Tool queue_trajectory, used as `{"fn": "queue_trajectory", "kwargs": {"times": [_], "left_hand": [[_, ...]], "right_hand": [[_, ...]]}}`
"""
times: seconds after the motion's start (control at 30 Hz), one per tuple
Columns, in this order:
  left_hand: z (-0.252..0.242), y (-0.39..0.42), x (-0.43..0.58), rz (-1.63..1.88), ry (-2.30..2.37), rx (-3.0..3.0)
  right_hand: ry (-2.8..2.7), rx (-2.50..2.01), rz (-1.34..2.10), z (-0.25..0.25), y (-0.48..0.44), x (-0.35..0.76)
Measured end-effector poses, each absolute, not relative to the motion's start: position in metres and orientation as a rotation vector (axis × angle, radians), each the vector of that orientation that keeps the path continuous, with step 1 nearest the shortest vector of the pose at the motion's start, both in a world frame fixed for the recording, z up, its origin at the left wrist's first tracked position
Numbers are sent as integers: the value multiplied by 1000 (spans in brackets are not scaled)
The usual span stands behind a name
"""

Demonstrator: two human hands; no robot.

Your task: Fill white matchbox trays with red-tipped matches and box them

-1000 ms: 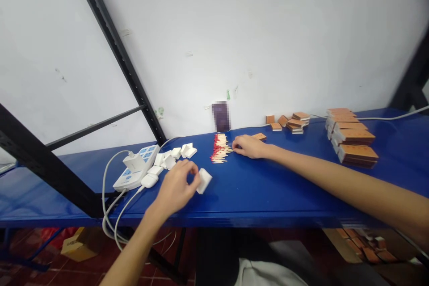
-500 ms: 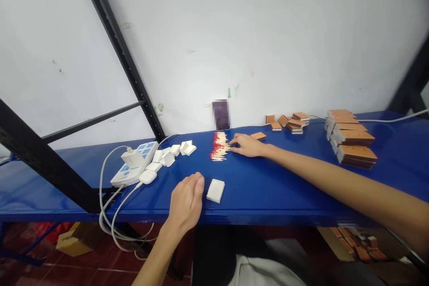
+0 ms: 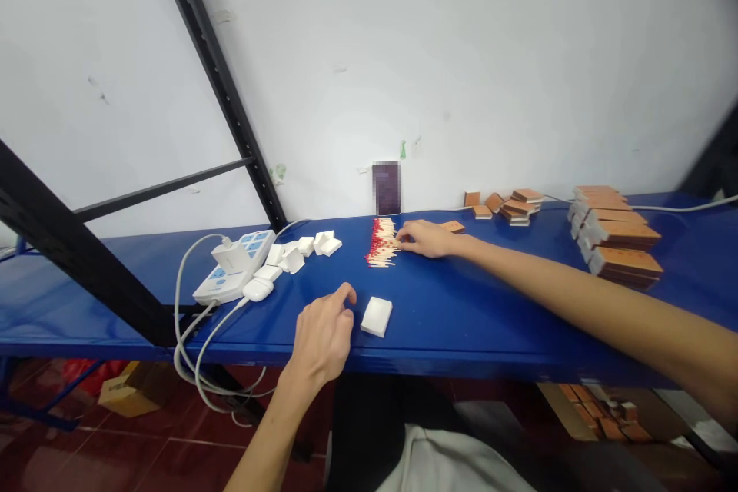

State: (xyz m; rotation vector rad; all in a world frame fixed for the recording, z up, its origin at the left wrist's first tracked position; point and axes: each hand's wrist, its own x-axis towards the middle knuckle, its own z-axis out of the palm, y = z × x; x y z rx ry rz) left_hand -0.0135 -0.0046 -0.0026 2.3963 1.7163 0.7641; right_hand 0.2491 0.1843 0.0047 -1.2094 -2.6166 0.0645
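A pile of red-tipped matches [image 3: 383, 244] lies on the blue table [image 3: 450, 323] near the wall. My right hand [image 3: 425, 238] reaches to the pile's right side, its fingertips pinched at the match ends; what they grip is too small to make out. Just beyond that hand lies an orange matchbox [image 3: 452, 227]. Near the front edge is a small white box [image 3: 377, 317]. My left hand [image 3: 324, 329] rests left of it, not touching it, with the index finger raised apart from the thumb and nothing held.
Several white trays [image 3: 293, 257] lie at the left beside a power strip [image 3: 231, 277] with white cables. Orange matchboxes form a loose pile [image 3: 517, 207] and tall stacks [image 3: 626, 234] at the right. A black metal post [image 3: 219, 77] rises at the left.
My left hand's index finger has lifted away from the thumb. My right hand stays at the matches, its fingers more closed. The view has shifted slightly.
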Motion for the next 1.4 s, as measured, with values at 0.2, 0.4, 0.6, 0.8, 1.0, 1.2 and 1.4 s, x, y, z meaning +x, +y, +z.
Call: {"fn": "queue_trajectory", "kwargs": {"times": [0.2,0.4,0.6,0.8,1.0,1.2,1.4], "left_hand": [[-4,-3,-10,726,1793,2364],[-5,-4,-4,683,1864,2392],[-7,-5,-4,675,1884,2404],[-7,-6,-4,696,1877,2421],[-5,-10,0,714,1895,2427],[-6,-10,-1,728,1889,2435],[-7,-10,-1,724,1894,2446]], "right_hand": [[-2643,-1185,-24,6,178,248],[-2642,-1137,5,6,177,248],[-2666,-1107,11,11,176,248],[-2660,-1106,-24,23,174,251],[-2662,-1026,7,35,148,255],[-2729,-979,56,33,109,251],[-2718,-1092,-51,22,101,254]]}}
